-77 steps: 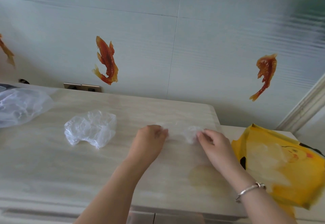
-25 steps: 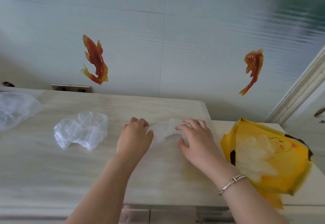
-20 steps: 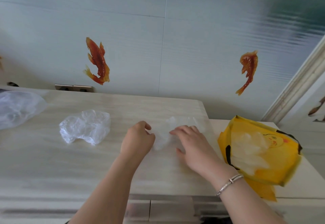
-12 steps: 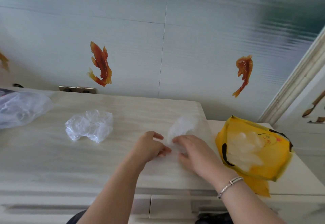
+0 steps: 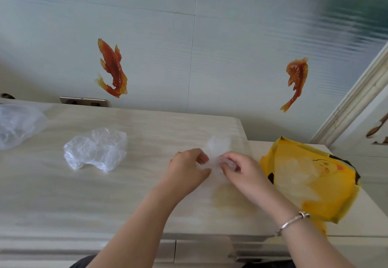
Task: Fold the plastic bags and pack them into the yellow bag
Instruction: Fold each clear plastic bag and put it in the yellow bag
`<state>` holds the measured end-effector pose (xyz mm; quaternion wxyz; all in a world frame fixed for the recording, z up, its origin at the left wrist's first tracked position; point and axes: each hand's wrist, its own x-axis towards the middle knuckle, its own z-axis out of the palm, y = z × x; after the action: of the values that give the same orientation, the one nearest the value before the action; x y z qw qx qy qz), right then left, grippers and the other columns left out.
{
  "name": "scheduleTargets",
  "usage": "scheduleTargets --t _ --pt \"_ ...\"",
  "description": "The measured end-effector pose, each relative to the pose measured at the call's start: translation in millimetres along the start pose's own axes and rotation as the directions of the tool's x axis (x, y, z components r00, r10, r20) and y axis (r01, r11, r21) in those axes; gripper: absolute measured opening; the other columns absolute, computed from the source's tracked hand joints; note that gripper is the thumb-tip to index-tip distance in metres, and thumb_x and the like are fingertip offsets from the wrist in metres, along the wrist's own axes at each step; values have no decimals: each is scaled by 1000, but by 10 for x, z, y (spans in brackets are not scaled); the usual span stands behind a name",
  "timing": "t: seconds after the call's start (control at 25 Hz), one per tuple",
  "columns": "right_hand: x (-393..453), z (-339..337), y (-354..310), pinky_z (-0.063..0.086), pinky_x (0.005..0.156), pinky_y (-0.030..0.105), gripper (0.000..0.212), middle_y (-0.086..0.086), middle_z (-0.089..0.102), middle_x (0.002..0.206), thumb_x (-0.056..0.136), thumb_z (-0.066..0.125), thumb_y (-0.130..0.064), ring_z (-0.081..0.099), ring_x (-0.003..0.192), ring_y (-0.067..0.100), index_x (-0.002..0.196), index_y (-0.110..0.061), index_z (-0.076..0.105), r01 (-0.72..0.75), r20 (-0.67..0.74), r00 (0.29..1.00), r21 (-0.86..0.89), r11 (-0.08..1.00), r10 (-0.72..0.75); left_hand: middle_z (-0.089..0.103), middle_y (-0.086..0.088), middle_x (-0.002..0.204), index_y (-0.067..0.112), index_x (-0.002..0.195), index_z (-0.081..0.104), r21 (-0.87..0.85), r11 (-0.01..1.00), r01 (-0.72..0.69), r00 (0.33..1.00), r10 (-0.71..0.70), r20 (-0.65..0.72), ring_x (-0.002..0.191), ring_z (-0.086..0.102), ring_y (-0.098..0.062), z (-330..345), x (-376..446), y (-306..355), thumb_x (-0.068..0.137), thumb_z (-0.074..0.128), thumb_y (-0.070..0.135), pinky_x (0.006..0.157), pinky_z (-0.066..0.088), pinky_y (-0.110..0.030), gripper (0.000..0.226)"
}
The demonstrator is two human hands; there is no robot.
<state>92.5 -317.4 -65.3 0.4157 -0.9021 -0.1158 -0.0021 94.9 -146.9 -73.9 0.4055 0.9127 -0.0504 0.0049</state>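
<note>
In the head view, a clear plastic bag (image 5: 217, 152) is pinched between the curled fingers of the left hand (image 5: 188, 168) and right hand (image 5: 241, 168) on the countertop (image 5: 126, 194), left of the yellow bag (image 5: 310, 179). Folding is judged under way. Its long axis runs away from the person, free end toward the wall. Another fold, then transfer rightward, is called for.

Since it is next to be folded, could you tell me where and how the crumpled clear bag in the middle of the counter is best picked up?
Probably pinch the crumpled clear bag at its raised, puffed top ridge, coming from above. Its edges lie thin against the counter, while the bunched folds on top offer something to catch.
</note>
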Motion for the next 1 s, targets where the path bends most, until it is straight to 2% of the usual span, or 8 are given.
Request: scheduleTargets --t 0.12,0.2,0.28,0.36,0.44,0.6,0.76,1.0 --pt "131 30 80 36 56 24 22 -1 59 64 91 58 -20 50 60 7 70 -15 58 -109 -113 986 91 990 119 65 6 84 17 84 65 -53 995 90 995 -92 -38 82 61 -18 11 121 23 84 63 23 72 50 -28 6" --pt "217 38 119 35 54 24 18 5 63 67 90 60 -21 54 63 14 74 -13 58 -210 -162 959 143 967 233 64 4 79 15 78 65 -38 988 153 988 -154 -27 75 59 -18 32 200 39 84 60 20 62 45 -24 9" --pt "277 43 143 33 51 17 5 -4 62 73 90 61 -19 56 66 11 87 -19 57 -265 -180 944 88 960 277 66 2 78 15 75 64 -12 980 196 980 -197 -40 75 62 -20 60 277 37 81 58 17 62 46 -26 9" --pt "302 67 148 35 52 17 15 -9 58 76 89 62 -20 55 70 7 98 -22 51 -263 -184 950 -27 964 254 67 2 79 18 73 62 18 972 235 970 -234 -60 76 63 -23 83 335 28 78 57 18 62 47 -27 7" --pt "353 101 176 40 60 26 25 -4 58 80 86 64 -23 56 78 15 105 -19 48 -232 -227 954 -141 963 196 66 2 80 20 73 58 78 964 254 966 -249 -67 78 64 -25 99 379 29 78 58 21 63 47 -27 5" --pt "396 135 190 35 65 29 30 -5 44 85 86 64 -22 48 85 19 101 -19 38 -138 -258 965 -325 936 52 65 2 87 23 77 55 187 958 215 976 -204 -78 83 62 -25 114 418 76 86 56 44 69 47 -30 23" --pt "394 131 139 32 53 21 22 -10 43 71 85 62 -11 45 66 9 93 -21 43 -17 -233 971 -268 963 -48 65 1 89 22 80 54 242 949 201 979 -189 -75 83 62 -26 114 412 101 81 60 35 67 47 -29 14" --pt "438 133 229 38 60 11 16 -10 59 85 85 60 -13 50 65 1 90 -27 66 -45 -146 989 -202 978 15 62 0 93 20 87 55 222 948 229 973 -218 -73 87 61 -27 133 391 129 79 59 26 64 41 -28 11"
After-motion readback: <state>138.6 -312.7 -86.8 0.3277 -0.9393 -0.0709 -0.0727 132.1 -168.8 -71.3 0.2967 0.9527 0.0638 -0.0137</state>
